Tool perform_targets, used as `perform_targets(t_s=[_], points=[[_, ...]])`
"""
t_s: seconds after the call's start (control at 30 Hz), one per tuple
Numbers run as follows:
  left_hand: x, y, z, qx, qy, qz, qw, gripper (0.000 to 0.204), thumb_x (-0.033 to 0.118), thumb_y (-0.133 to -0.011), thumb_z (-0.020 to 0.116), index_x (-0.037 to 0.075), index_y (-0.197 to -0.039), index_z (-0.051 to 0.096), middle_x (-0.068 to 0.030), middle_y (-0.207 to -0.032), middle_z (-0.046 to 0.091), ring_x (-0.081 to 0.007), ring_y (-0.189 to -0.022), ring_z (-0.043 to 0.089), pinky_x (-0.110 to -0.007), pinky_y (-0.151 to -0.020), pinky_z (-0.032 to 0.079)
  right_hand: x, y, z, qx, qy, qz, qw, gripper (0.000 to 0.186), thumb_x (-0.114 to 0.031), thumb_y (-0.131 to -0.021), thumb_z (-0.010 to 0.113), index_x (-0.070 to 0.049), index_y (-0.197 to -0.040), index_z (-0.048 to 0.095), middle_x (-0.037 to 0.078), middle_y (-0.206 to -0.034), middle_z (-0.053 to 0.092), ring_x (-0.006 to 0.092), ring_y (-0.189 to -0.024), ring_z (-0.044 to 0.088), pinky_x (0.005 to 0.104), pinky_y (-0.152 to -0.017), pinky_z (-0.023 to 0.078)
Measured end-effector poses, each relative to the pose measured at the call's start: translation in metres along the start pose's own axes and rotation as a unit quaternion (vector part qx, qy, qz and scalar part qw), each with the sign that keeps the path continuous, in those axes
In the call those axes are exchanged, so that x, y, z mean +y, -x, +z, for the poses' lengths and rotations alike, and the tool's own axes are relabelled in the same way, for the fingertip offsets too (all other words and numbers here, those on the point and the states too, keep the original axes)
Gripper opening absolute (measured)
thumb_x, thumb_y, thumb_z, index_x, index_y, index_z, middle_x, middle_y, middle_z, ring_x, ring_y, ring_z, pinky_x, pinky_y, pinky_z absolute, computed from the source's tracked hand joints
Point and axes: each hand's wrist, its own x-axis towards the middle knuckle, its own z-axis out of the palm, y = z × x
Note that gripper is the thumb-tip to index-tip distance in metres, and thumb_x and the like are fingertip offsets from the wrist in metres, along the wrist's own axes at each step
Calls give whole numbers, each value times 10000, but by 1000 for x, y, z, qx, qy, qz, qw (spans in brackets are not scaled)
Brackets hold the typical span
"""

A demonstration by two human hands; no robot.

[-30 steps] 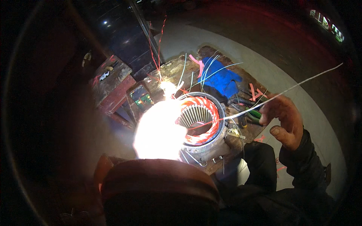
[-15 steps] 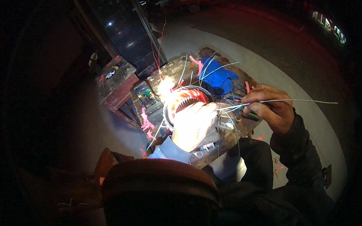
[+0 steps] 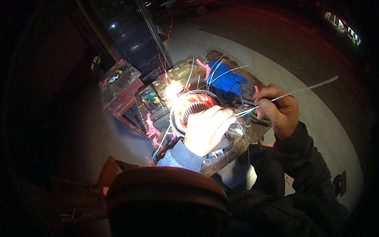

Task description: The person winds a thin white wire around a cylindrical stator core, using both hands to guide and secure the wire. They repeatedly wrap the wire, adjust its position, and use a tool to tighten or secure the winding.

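Where the light falls hardest, the work is hardest to read

While the bare left hand (image 3: 207, 128) pinches thin white wire strands (image 3: 248, 112) beside a round, grey-rimmed motor stator (image 3: 202, 97) with red windings and a slotted inner wall, the bare right hand (image 3: 280, 110) grips the same strands farther along, between thumb and fingers. Their free end juts out beyond it, up and to the right. The stator rests on a rough, worn wooden bench (image 3: 179, 70), partly covered by the left hand; a crumpled blue cloth or glove (image 3: 227, 83) lies past its far rim.

The step in hand looks like gathering or straightening lead wires at the stator's side. The next move probably calls for the left fingers to steady their end while the right hand guides the strands, without tugging at the windings.

Glare bleaches the left hand, so its fingers merge and the firmness of its pinch cannot be told. Where the strands begin is hidden behind it, and they are too fine to count. A dark brown, rounded brim (image 3: 167, 175) cuts off the left arm below its blue-grey fabric cuff (image 3: 173, 157). Near the right hand, a dark-and-yellow tool handle (image 3: 248, 121) is too small to identify.
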Motion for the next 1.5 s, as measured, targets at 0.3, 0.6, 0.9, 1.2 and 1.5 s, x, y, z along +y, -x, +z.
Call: perform_targets(t_s=[0.3, 0.6, 0.9, 1.2, 1.5], points=[[-1, -1, 1, -12, 31, -13, 999, 134, 80, -902, 765, 11, -1011, 728, -128, -884, 716, -288, -762, 699, -365, -705, 554, 1, 4, -7, -22, -40, -16, 999, 95, -14, -931, 692, 27, -1004, 737, 113, -832, 718, 158, -704, 687, 306, -663, 562], [0, -8, -5, 1, -77, 75, 994, 134, 91, -825, 729, 51, -951, 750, -85, -956, 728, -257, -905, 711, -362, -749, 570, 3, 3, 5, 19, -77, 18, 997, 93, -43, -973, 691, 16, -1039, 717, 65, -783, 664, 107, -645, 622, 273, -591, 518], [-4, -16, 8, 23, 87, 22, 996, 64, -49, -870, 687, -46, -931, 709, -162, -889, 727, -303, -793, 705, -368, -757, 559, -21, 8, -22, 34, -31, 38, 998, 99, -1, -978, 666, 43, -992, 753, 102, -792, 742, 185, -682, 705, 319, -744, 578], [-15, -8, 9, 18, 85, -62, 994, 67, -35, -840, 719, -4, -880, 675, -108, -799, 673, -216, -689, 628, -325, -647, 489, -7, 7, -14, 83, 40, -16, 996, 62, -47, -951, 748, 7, -978, 735, 62, -779, 702, 108, -612, 654, 263, -584, 531], [-14, -7, 14, 53, 52, -13, 997, 120, 11, -847, 740, 20, -928, 652, -109, -850, 640, -237, -737, 611, -348, -684, 484, -25, 8, -51, 80, -27, -12, 996, 107, -49, -1008, 670, 50, -1040, 697, 125, -856, 732, 163, -739, 713, 308, -700, 581]])
